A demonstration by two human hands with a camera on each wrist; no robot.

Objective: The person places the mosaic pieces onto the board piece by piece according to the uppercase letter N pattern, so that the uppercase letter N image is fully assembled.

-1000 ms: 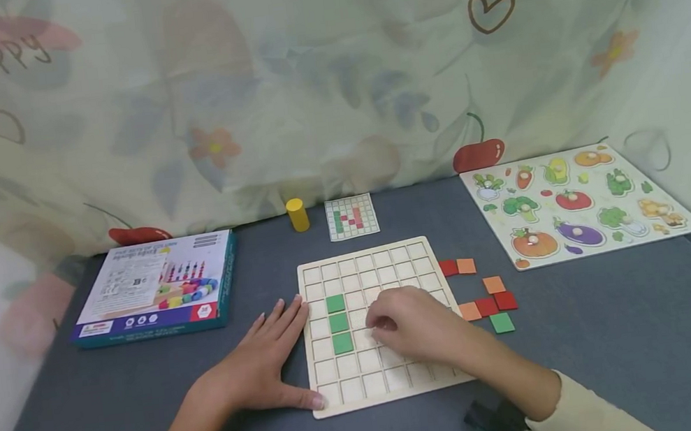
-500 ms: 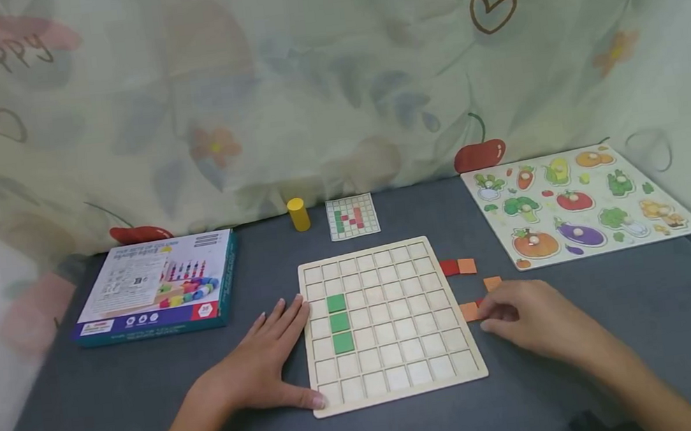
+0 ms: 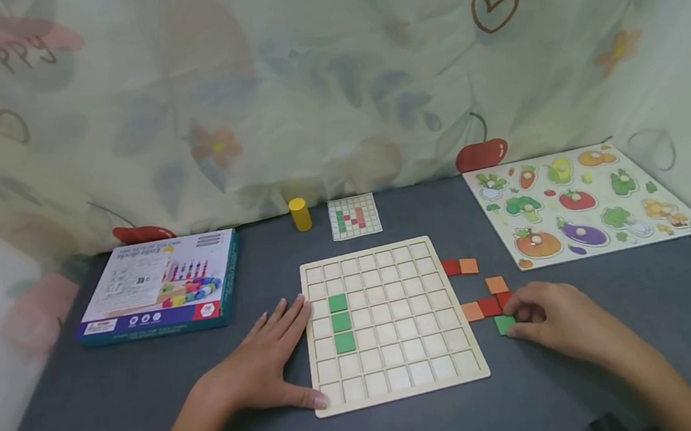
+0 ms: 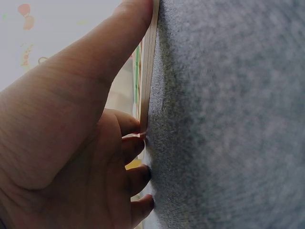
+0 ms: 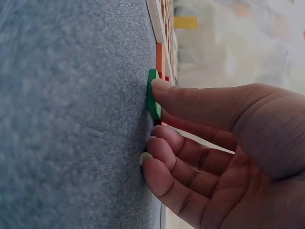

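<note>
A wooden grid board (image 3: pixel 396 332) lies on the dark cloth, with three green tiles (image 3: pixel 341 322) stacked down one of its left columns. My left hand (image 3: pixel 259 368) rests with spread fingers along the board's left edge; in the left wrist view its thumb (image 4: pixel 128 33) touches the wooden rim. To the right of the board, my right hand (image 3: pixel 561 316) pinches a loose green tile (image 3: pixel 504 324). The right wrist view has the thumb on that green tile (image 5: pixel 153 93), with the index finger partly hidden behind it and the other fingers curled.
Loose red (image 3: pixel 490 307) and orange tiles (image 3: pixel 472 312) lie right of the board. Behind it are a pattern card (image 3: pixel 372 227) and a yellow cylinder (image 3: pixel 300 214). A boxed toy (image 3: pixel 157 284) lies left, a vegetable puzzle (image 3: pixel 551 222) at the right back.
My right hand has moved right from over the board, passed over the red and orange tiles, and reached the loose green tile. My left hand has stayed at the board's edge.
</note>
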